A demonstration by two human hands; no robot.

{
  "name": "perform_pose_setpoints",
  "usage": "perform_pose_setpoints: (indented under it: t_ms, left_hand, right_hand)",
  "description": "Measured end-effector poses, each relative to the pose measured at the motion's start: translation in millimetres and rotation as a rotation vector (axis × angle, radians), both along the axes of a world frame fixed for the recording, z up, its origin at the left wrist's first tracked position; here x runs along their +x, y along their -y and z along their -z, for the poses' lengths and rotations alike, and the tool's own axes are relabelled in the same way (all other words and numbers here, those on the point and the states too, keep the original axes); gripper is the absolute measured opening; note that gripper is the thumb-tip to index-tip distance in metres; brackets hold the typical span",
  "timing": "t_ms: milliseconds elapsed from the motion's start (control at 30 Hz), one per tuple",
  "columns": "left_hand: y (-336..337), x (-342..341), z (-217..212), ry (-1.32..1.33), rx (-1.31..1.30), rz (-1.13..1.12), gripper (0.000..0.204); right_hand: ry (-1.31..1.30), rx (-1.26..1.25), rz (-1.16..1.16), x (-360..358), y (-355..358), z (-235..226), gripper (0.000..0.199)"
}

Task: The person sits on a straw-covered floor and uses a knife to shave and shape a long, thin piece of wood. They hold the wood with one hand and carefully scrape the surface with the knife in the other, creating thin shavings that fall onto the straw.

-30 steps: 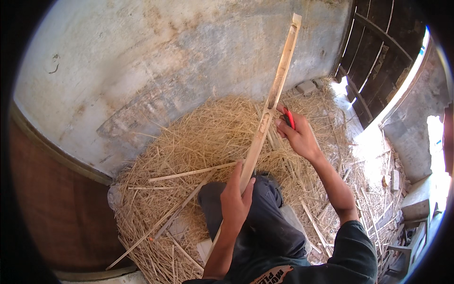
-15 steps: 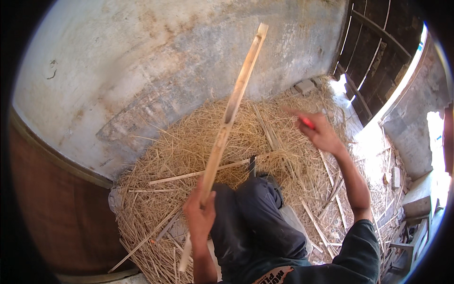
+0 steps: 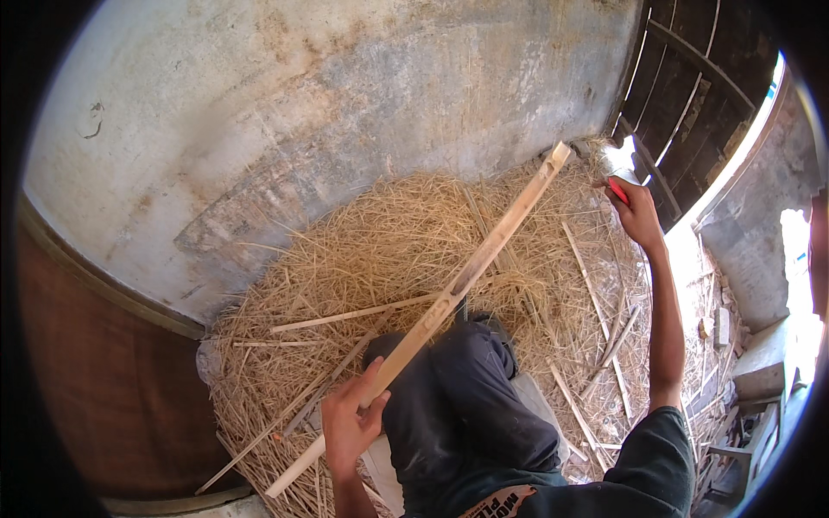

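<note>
My left hand (image 3: 350, 419) is closed around the lower part of a split bamboo strip (image 3: 492, 246). The strip slants from the lower left, over my knees, up to the far right, its hollow inner face and node showing. Out to the right, away from the strip, my right hand (image 3: 641, 217) is closed on what looks like a red-handled knife (image 3: 618, 191). Its blade is hard to make out against the bright background. Between my knees and the strip stands a dark upright piece (image 3: 461, 312), partly hidden.
Shavings and thin bamboo strips (image 3: 380, 233) pile over the floor before me. Longer strips (image 3: 587, 276) lie to the right. A stained wall (image 3: 285, 129) rises behind, a brown panel (image 3: 104, 371) stands left, and dark wooden boards (image 3: 691, 95) are at the far right.
The bamboo strip's far end has swung right and down, and its near end left. My right hand has moved right and slightly up with the knife, away from the pile's middle.
</note>
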State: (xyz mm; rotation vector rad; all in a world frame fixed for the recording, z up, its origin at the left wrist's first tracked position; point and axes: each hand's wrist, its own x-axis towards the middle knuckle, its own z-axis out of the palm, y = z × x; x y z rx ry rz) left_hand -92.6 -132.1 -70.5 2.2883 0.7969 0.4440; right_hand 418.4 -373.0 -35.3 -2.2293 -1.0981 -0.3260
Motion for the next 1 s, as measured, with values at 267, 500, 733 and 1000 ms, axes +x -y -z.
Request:
perform_pose_setpoints:
  t_ms: [267, 500, 733, 1000]
  left_hand:
    - [-30.3, -53.1, 31.7, 0.11, -0.036, -0.288, 0.058]
    - [-11.6, -56.1, 22.4, 0.171, -0.285, -0.233, 0.055]
    - [21.9, 4.6, 7.0, 0.231, -0.537, -0.01, 0.052]
    - [47.6, 32.2, -5.3, 0.312, -0.644, 0.03, 0.046]
  right_hand:
    - [-0.005, 0.251, 0.295, 85.5, 71.0, 47.5, 0.026]
    - [-0.013, -0.335, 0.548, 83.7, 118.4, 133.7, 0.054]
    - [-0.462, 0.234, 0.161, -87.3, -18.5, 60.9, 0.042]
    - [-0.107, 0.325, -0.428, -210.1, -55.7, 0.4, 0.028]
